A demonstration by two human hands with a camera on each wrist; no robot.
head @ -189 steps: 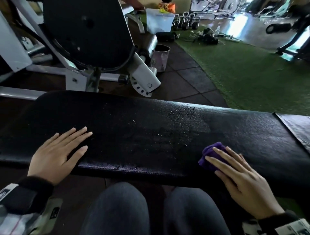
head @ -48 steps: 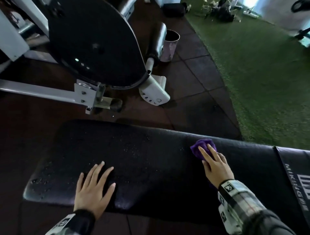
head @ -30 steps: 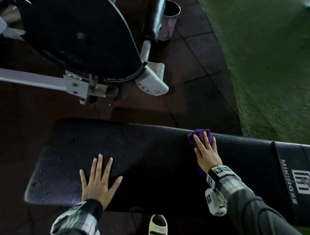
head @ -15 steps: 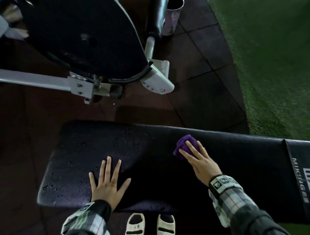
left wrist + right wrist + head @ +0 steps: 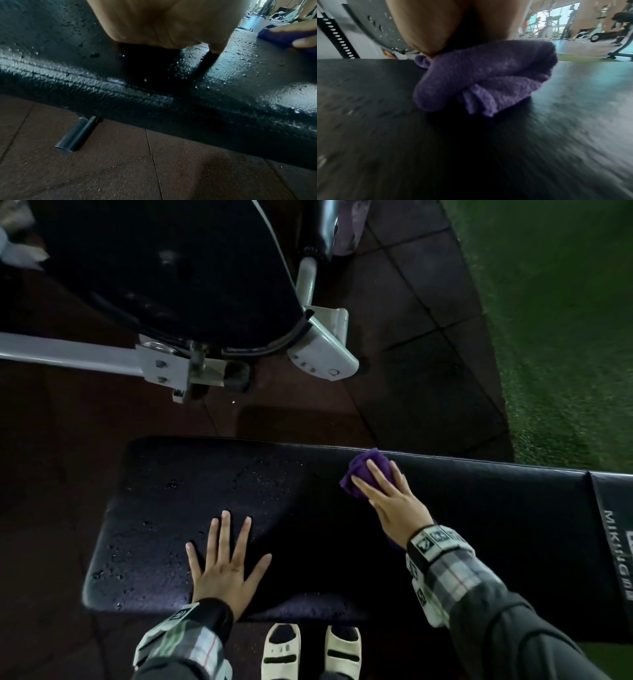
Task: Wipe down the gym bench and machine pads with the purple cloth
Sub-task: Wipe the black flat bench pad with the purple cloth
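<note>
The black gym bench pad [image 5: 191, 501] runs left to right, with water droplets speckling its left part. My right hand [image 5: 387, 494] presses the bunched purple cloth [image 5: 368, 469] flat against the pad at its far edge, fingers straight over it. The right wrist view shows the cloth [image 5: 479, 81] folded under my palm on the blurred pad [image 5: 368, 94]. My left hand [image 5: 222, 556] lies flat and spread on the near left part of the pad, holding nothing. From the left wrist the wet pad [image 5: 154, 88] fills the view, with the cloth [image 5: 283, 37] at the right.
A machine with a black shroud [image 5: 164, 275] and white frame [image 5: 322, 350] stands just beyond the bench. Green turf [image 5: 565, 320] lies at the right and dark rubber tiles [image 5: 428, 354] between. My white sandals [image 5: 281, 648] show below the bench; a bench foot [image 5: 77, 135] sticks out.
My right hand has slid the cloth from the pad's middle out to its far edge. The left hand has stayed flat in the same spot.
</note>
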